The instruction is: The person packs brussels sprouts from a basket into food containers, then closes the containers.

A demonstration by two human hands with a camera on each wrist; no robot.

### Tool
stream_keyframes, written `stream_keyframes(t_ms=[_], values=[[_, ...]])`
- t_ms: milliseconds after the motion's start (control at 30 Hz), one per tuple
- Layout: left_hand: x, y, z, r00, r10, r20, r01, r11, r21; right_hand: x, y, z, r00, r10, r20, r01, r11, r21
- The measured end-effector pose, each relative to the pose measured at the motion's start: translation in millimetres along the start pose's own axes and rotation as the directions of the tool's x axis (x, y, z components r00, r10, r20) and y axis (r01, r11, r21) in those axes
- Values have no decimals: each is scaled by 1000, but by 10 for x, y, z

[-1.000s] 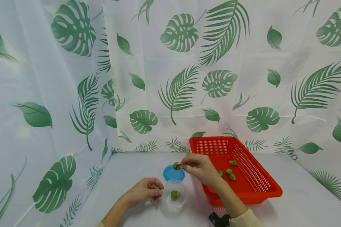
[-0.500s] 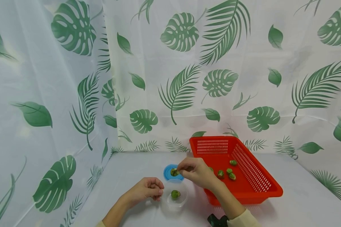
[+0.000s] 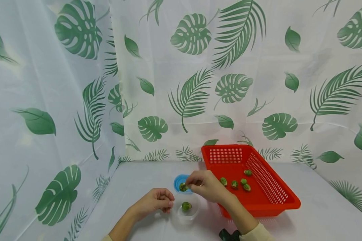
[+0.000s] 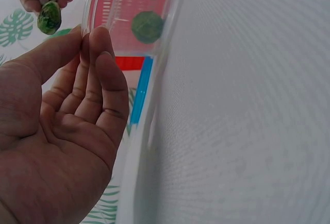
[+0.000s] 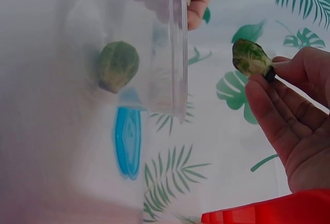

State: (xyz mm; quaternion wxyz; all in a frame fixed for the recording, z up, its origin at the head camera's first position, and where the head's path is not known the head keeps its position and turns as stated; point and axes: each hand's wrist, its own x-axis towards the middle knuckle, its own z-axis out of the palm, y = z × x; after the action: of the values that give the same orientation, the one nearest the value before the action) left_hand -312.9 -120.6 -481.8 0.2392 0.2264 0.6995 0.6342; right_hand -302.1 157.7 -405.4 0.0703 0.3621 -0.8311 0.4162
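Observation:
In the head view my right hand pinches a Brussels sprout by its stem end, above the back edge of a clear plastic container. The sprout looks browned in the right wrist view, its stem between thumb and fingers. A second Brussels sprout lies inside the container. My left hand holds the container's rim at the left side between thumb and fingertips; the exact contact is partly hidden. The round blue lid, joined to the container, lies folded back on the table behind it.
A red plastic basket stands to the right, with several Brussels sprouts on its floor. A dark object sits by the right sleeve at the bottom edge. Leaf-print curtains close off the back and sides of the white table.
My right hand has moved left, nearer and lower with the pinched sprout, from over the lid towards the container. More sprouts in the basket show now. The left hand has stayed in place.

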Motion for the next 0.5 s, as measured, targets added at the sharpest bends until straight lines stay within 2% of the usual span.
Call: stream_keyframes(t_ms=[133,333,500], values=[[1,0,-1,1000,-1,3,1,1000,-2,4,-18,9,1000,0,19,0,1000,-11],[7,-5,-2,1000,-2,4,2,1000,-1,14,-49,30,995,63,71,-60,997,-39],[9,-12,-5,1000,3,7,-3,1000,-4,13,-48,72,990,78,118,-73,996,-52]])
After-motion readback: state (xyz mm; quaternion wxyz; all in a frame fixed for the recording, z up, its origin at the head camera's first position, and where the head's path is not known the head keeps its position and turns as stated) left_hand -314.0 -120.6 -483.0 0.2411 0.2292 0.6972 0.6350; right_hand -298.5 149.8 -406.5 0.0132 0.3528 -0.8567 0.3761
